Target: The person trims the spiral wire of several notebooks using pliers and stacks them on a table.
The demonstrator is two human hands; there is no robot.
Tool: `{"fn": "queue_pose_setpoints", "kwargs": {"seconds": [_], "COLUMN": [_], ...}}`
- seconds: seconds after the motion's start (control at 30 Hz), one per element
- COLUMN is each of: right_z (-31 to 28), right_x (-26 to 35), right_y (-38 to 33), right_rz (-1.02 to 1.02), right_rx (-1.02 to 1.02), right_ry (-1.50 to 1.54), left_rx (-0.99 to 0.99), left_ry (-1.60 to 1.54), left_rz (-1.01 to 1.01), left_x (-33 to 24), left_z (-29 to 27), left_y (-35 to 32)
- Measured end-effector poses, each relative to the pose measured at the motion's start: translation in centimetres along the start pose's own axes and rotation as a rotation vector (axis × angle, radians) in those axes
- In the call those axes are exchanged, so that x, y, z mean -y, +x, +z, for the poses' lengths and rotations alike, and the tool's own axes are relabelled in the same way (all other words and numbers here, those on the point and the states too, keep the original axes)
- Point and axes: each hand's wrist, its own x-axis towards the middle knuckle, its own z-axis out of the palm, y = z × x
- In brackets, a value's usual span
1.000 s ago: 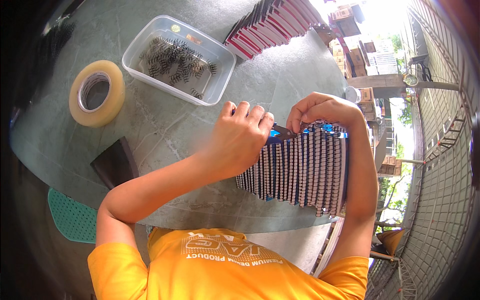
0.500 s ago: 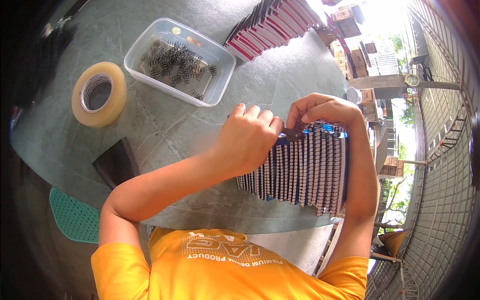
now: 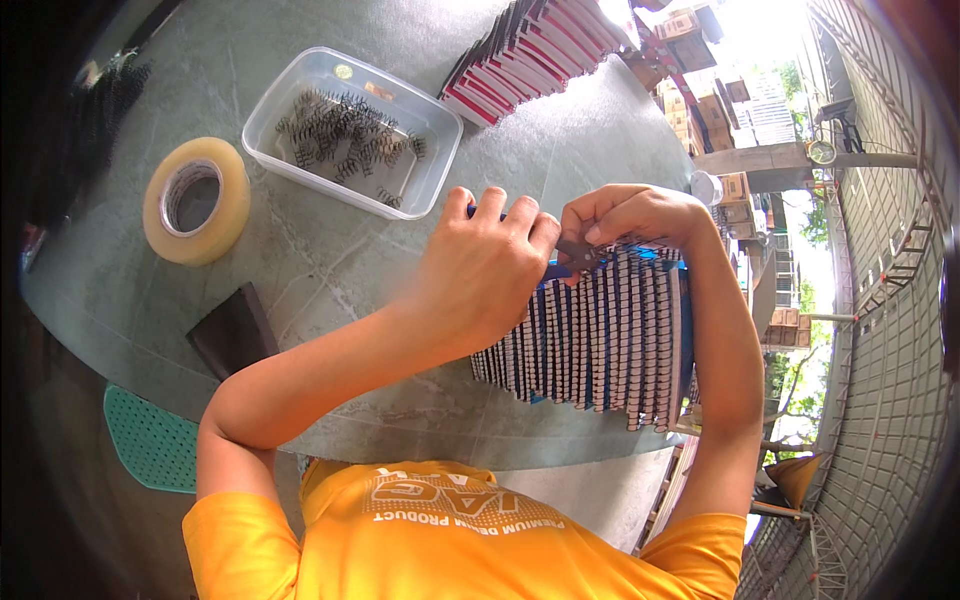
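My left hand (image 3: 490, 265) is wrapped round a pair of pliers (image 3: 575, 256) with blue handles and a dark metal head. Close beside the pliers' head, my right hand (image 3: 640, 215) has thumb and fingers pinched together at the end of a spiral binding; what exactly they grip is hidden. Under both hands lies a row of spiral-bound notebooks (image 3: 600, 345), packed side by side with their dark coils facing up. Some blue cover shows at the row's far end.
A clear plastic container (image 3: 352, 185) holds short black coil pieces (image 3: 345, 130). Left of it lies a roll of clear tape (image 3: 235, 205). A dark block-like object (image 3: 235, 330), a row of red-and-white notebooks (image 3: 535, 60) and a green perforated seat (image 3: 150, 440) are around the grey table (image 3: 380, 410).
The pliers' head has turned and shows more plainly between my hands. My left fingers have loosened a little on the handles, showing more blue. The whole view has shifted slightly.
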Motion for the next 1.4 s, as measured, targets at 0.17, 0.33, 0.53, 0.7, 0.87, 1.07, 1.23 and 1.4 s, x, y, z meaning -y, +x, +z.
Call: {"fn": "queue_pose_setpoints", "kwargs": {"seconds": [0.17,0.33,0.53,0.7,0.87,1.07,1.23,1.4], "right_z": [0.4,-0.3,-0.2,0.2,-0.1,-0.9,-0.6,-0.9], "right_x": [0.1,-1.0,-1.3,-1.5,-1.6,-2.1,-1.2,-1.7], "right_y": [-0.1,0.2,0.3,0.7,0.5,0.5,0.4,0.2], "right_rz": [0.021,0.012,-0.003,0.012,0.003,-0.045,-0.047,-0.040], "right_rx": [-0.032,-0.053,-0.055,-0.063,-0.039,0.073,0.011,-0.061], "right_ry": [-0.031,0.155,0.117,0.257,0.215,0.216,0.136,0.189], "left_rx": [0.013,0.055,0.040,0.020,0.214,0.223,0.091,0.083], "left_ry": [-0.057,0.001,-0.016,-0.008,-0.099,-0.049,-0.028,-0.012], "left_rz": [-0.068,-0.024,0.011,0.046,0.018,0.063,0.067,0.078], "left_x": [0.0,-0.4,-0.5,-0.5,-0.2,-0.1,-0.2,-0.7], "left_z": [-0.4,-1.5,-0.3,-0.3,-0.4,-1.3,-1.9,-1.3], "left_y": [0.2,-0.2,0.2,0.6,1.1,1.3,2.0,2.7]}}
